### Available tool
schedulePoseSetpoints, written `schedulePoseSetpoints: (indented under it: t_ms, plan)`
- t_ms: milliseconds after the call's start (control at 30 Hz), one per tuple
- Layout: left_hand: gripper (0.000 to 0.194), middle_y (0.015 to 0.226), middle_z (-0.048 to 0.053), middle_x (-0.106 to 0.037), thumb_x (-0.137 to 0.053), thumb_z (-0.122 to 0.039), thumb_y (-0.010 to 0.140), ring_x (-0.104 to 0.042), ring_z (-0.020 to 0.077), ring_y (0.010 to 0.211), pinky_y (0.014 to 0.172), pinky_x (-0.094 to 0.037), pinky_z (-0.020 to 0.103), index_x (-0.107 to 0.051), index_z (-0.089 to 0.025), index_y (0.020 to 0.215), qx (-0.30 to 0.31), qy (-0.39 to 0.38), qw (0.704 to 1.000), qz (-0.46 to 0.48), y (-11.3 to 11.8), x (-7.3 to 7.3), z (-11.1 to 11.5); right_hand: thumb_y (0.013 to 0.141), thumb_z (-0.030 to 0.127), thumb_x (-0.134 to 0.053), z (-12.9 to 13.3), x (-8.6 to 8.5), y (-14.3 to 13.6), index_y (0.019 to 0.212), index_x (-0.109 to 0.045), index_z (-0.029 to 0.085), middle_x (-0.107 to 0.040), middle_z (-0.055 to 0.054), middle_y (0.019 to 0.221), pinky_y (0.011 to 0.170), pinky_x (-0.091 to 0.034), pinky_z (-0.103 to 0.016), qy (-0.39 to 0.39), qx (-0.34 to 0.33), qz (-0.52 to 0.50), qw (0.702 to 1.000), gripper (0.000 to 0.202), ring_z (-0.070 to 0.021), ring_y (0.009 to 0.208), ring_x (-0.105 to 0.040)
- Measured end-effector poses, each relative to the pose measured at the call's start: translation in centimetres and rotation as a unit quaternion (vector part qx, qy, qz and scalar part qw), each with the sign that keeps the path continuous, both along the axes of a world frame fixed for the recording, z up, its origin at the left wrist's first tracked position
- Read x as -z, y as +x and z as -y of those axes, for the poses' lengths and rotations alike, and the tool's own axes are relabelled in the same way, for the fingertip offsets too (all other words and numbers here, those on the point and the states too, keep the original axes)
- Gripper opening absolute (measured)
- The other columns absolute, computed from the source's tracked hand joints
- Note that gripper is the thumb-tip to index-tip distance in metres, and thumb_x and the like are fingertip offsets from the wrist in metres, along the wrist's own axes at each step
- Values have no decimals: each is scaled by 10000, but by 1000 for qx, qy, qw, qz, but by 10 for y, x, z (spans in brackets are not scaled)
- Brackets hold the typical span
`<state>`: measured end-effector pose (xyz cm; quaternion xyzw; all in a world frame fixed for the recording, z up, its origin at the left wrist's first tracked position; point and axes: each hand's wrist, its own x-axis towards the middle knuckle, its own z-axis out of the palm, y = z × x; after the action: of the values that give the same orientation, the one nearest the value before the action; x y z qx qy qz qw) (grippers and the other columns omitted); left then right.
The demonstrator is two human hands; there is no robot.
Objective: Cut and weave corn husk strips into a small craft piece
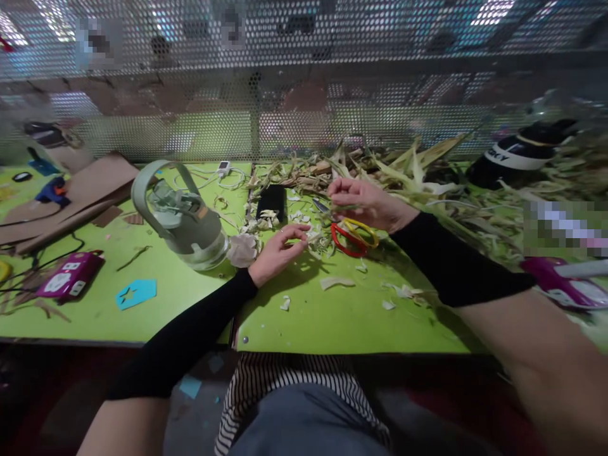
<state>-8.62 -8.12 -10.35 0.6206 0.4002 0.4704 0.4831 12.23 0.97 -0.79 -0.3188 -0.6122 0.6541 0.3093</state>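
Note:
My left hand (281,252) hovers low over the green table, its fingers loosely bent and apart, with nothing visible in them. Pale husk scraps (316,237) lie just beyond its fingertips. Higher and to the right, my right hand (363,201) has its fingers pinched together; whatever may be between them is too small to make out. Below that hand are scissors (349,240) with red and yellow handles, their blades partly hidden among scraps. A black phone (272,201), partly covered by shavings, is beyond my left hand.
A pale green bottle (190,221) stands left of my left hand. Dry corn husks (418,171) are heaped along the perforated screen (213,126). At the right lies a black bottle (515,155). Purple devices (71,275) and a blue paper cutout (136,294) are on the table (294,323).

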Motion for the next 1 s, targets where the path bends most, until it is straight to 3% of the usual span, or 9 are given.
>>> schedulePoseSetpoints:
  t_ms: [67, 133, 200, 333, 500, 567, 700, 867, 1000]
  plan:
    - [95, 1373, 138, -655, -632, -264, 904, -624, 230, 1222, 1008, -507, 359, -630, -175, 873, -4, 1, 1000, -6, 0, 1, 0, 810, 197, -849, -8, -8, 2, 965, -647, 208, -670, 14, 986, 813, -540, -228, 45, 50, -52, 996, 255, -92, 860, -633]
    - [101, 1363, 134, -660, -626, -270, 898, -628, 225, 1213, 985, -513, 344, -630, -174, 866, -10, 2, 1000, -11, -1, 2, 0, 939, 132, -688, -18, -21, 10, 1171, -617, 236, -633, -33, 1358, 980, -521, -308, 83, 87, -68, 990, 264, -115, 1140, -631]
    - [113, 1355, 127, -664, -621, -282, 897, -635, 216, 1190, 969, -517, 336, -626, -175, 861, -16, -1, 1000, -17, -1, 2, 1, 1008, 185, -615, -27, -33, 25, 1211, -606, 248, -588, -46, 1466, 1016, -499, -324, 118, 125, -14, 985, 212, -110, 1186, -611]
    - [151, 1337, 132, -671, -614, -323, 899, -635, 216, 1185, 937, -516, 326, -623, -177, 862, -3, -1, 1000, -26, 0, 3, 4, 928, 208, -719, -35, -31, 68, 1012, -705, 213, -729, -55, 1079, 908, -533, -355, 147, 144, 210, 956, 86, -160, 936, -670]
    - [168, 1321, 139, -674, -627, -349, 890, -635, 229, 1195, 946, -518, 338, -633, -181, 886, 16, -7, 999, -35, 2, 4, 7, 729, 266, -869, -19, 15, 113, 685, -677, 231, -659, -26, 708, 724, -479, -394, 239, -9, 569, 787, 200, -229, 703, -611]
    - [168, 1316, 135, -680, -629, -353, 889, -636, 234, 1211, 987, -511, 356, -635, -185, 888, 21, -12, 999, -40, 2, 4, 7, 670, 225, -879, -2, 31, 120, 574, -552, 248, -564, -5, 604, 674, -436, -372, 256, -8, 579, 774, 342, -215, 639, -546]
    - [187, 1276, 132, -703, -639, -375, 877, -638, 243, 1238, 1061, -484, 384, -634, -188, 879, 25, -26, 999, -41, 3, 3, 7, 847, 294, -728, 43, 48, 101, 735, -583, 247, -626, -27, 735, 651, -402, -349, 293, 16, 539, 790, 190, -204, 648, -528]
    - [195, 1295, 103, -715, -661, -390, 871, -632, 238, 1267, 1092, -468, 374, -625, -198, 862, 48, -67, 996, -22, 3, 1, 11, 966, 304, -605, 85, 63, 38, 994, -659, 243, -736, -75, 1016, 852, -488, -417, 317, 50, 353, 879, 86, -253, 923, -660]
    - [197, 1297, 88, -699, -723, -378, 826, -638, 229, 1216, 1052, -477, 340, -658, -194, 842, 74, -89, 992, -45, 2, -1, 13, 977, 260, -549, 90, 73, -1, 1123, -581, 220, -702, -60, 996, 791, -500, -387, 243, 94, 249, 933, 155, -213, 855, -641]
